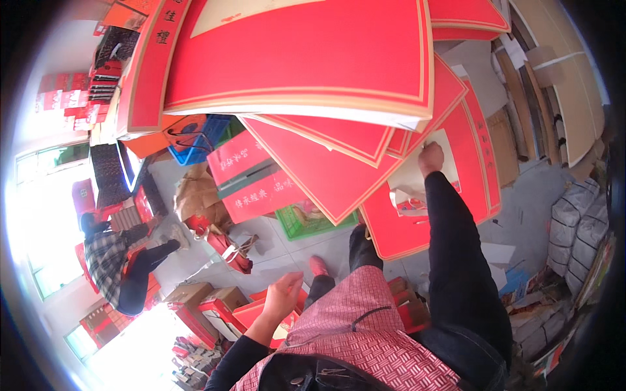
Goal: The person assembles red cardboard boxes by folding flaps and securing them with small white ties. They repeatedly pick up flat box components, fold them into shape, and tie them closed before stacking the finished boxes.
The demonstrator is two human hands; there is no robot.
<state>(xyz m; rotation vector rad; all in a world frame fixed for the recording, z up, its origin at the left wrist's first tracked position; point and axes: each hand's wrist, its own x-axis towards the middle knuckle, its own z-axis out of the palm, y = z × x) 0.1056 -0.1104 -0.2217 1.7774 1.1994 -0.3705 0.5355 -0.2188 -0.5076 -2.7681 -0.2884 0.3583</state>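
Note:
Large red boxes or boards with gold borders, printed with dark characters, lie fanned in an overlapping stack. The topmost red box fills the upper middle. Lower right in the pile, a red board bears a cream patch with a small picture. My right hand is closed in a fist at the top of that patch, by the edges of the boards above. What its fingers hold, if anything, is hidden. My left hand hangs apart from the stack, fingers curled in, with nothing seen in it.
Under the stack are a green crate and a red-and-grey carton. A blue crate stands behind. At left another person in a checked shirt bends near stacked boxes. Wrapped white bundles and leaning cardboard line the right.

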